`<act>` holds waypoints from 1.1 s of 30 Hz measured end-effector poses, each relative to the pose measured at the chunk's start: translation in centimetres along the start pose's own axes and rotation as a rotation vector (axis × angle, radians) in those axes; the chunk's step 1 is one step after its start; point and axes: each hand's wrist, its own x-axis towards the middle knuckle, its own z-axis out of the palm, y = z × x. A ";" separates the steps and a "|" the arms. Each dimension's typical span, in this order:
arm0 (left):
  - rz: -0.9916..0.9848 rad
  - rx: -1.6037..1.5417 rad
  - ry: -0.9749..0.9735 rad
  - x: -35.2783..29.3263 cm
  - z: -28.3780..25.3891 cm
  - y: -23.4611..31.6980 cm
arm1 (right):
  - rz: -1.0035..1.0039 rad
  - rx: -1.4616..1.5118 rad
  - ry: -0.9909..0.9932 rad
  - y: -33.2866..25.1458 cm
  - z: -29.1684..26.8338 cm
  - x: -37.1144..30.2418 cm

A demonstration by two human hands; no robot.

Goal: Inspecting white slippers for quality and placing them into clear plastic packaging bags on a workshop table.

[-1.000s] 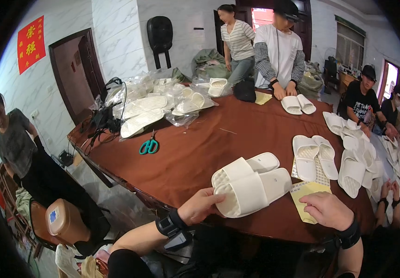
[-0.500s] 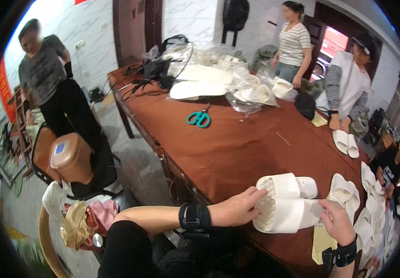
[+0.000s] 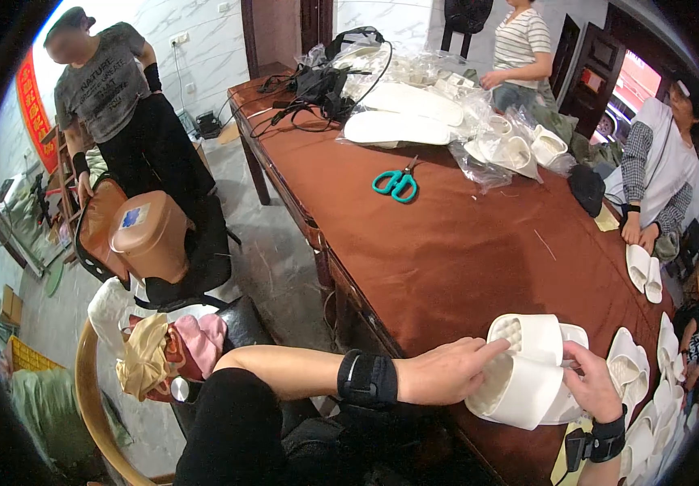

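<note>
Scissors [image 3: 405,172]: teal handles [image 3: 398,177] of smooth plastic, lying on matt brown cloth [image 3: 463,243]. Beyond scissors, clear plastic bags [image 3: 483,168], glossy, crinkled. Nearer than scissors, white slippers [image 3: 522,389]: matt, smooth straps [image 3: 540,334], bumpy footbeds [image 3: 510,328].

You're in a likely workshop: white slippers [image 3: 515,392] at four o'clock, a heap of bagged footwear [image 3: 471,105] at one.
</note>
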 end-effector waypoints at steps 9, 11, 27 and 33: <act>-0.066 -0.025 0.061 1.5 0.2 -1.3 | 0.108 0.524 0.023 -1.5 2.6 0.3; -0.086 -0.059 0.130 2.4 0.1 -1.5 | 0.184 0.593 0.137 -2.1 2.6 -0.1; -0.033 -0.196 0.067 7.9 -2.5 -1.1 | 0.086 1.167 0.307 -5.5 2.7 -6.2; -0.004 0.025 0.126 10.9 -0.7 -2.6 | 0.070 0.990 0.398 -3.1 3.6 -6.6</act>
